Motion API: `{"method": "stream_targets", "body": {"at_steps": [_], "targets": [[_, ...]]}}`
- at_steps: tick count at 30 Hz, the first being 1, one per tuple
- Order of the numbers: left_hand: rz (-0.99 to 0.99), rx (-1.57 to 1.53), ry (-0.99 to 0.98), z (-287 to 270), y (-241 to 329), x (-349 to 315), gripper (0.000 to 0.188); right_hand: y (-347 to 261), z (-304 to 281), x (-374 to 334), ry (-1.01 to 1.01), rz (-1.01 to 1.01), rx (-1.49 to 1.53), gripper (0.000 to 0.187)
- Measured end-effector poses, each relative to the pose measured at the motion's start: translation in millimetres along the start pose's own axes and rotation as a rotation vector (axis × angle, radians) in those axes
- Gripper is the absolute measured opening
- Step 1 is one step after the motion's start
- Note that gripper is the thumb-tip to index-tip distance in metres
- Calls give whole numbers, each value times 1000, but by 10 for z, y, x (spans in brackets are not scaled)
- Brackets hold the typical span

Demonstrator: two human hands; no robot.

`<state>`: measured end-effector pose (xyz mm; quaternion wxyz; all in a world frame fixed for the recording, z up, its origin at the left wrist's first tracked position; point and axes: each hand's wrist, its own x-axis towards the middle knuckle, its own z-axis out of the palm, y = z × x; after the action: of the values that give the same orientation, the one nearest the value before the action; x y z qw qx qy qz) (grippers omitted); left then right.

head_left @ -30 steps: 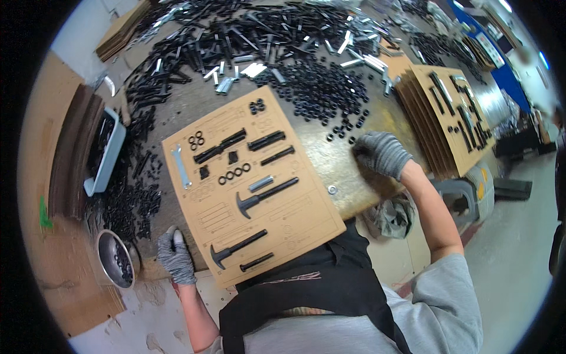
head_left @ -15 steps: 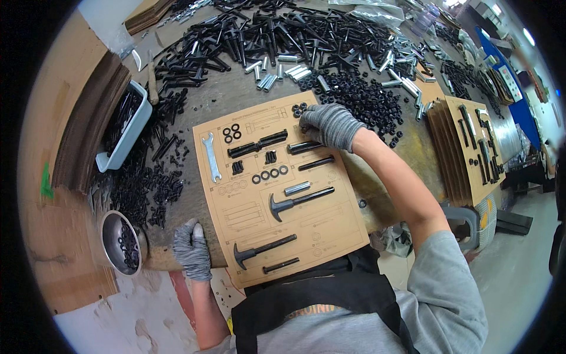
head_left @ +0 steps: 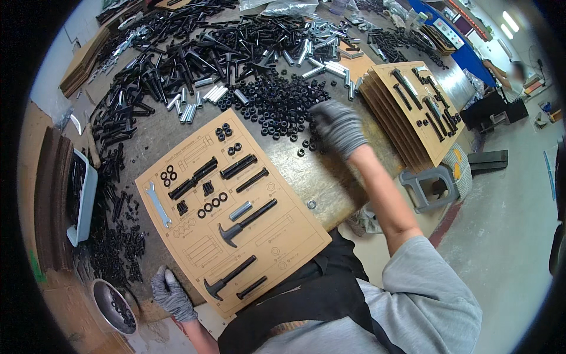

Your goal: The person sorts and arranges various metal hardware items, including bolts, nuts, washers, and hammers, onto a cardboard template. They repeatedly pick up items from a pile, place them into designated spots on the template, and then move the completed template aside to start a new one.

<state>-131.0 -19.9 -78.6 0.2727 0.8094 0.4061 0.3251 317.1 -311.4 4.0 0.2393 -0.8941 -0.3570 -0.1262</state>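
A brown cardboard sheet (head_left: 203, 233) printed with outlines lies before me, hardware set on it. It bears an open-ended wrench (head_left: 158, 205), black washers (head_left: 212, 205), black bolts (head_left: 245, 167), a silver tube (head_left: 240, 210) and two T-shaped black bolts (head_left: 247, 223). Black nuts (head_left: 224, 132) sit at its far corner. My right hand (head_left: 339, 127), in a grey glove, is over the right edge of a heap of black nuts (head_left: 277, 103); its fingertips are blurred. My gloved left hand (head_left: 172, 293) rests at the table edge beside the sheet, fingers curled; anything inside is hidden.
Loose black bolts and T-shaped pieces (head_left: 194, 56) cover the back of the table, with silver tubes (head_left: 216, 94) in front. At left are a blue-grey bin (head_left: 88, 194) and a metal bowl (head_left: 109, 304). Stacked filled cardboard sheets (head_left: 383, 109) stand at right.
My right hand has left the far corner of the sheet and moved right to the nut heap, uncovering nuts on the sheet. The whole view has shifted; my left hand stays by the sheet.
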Motion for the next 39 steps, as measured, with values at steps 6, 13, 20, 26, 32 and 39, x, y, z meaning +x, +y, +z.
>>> {"method": "stream_targets", "body": {"at_steps": [6,13,20,26,32,39], "targets": [[124,177,-39,-23,118,92,15,716,-174,-164,-313,119,-120,21],[37,35,7,-30,48,36,14,447,-120,-351,-218,242,-70,28],[49,49,-12,-17,111,55,14,-983,11,-614,-488,-15,298,23],[147,104,-25,-40,33,49,14,-992,184,-644,-428,-114,250,20],[85,18,-15,-27,25,34,14,-321,-48,-808,-40,229,307,17],[63,24,-8,1,56,41,15,208,-126,-471,-173,-15,-94,16]]}}
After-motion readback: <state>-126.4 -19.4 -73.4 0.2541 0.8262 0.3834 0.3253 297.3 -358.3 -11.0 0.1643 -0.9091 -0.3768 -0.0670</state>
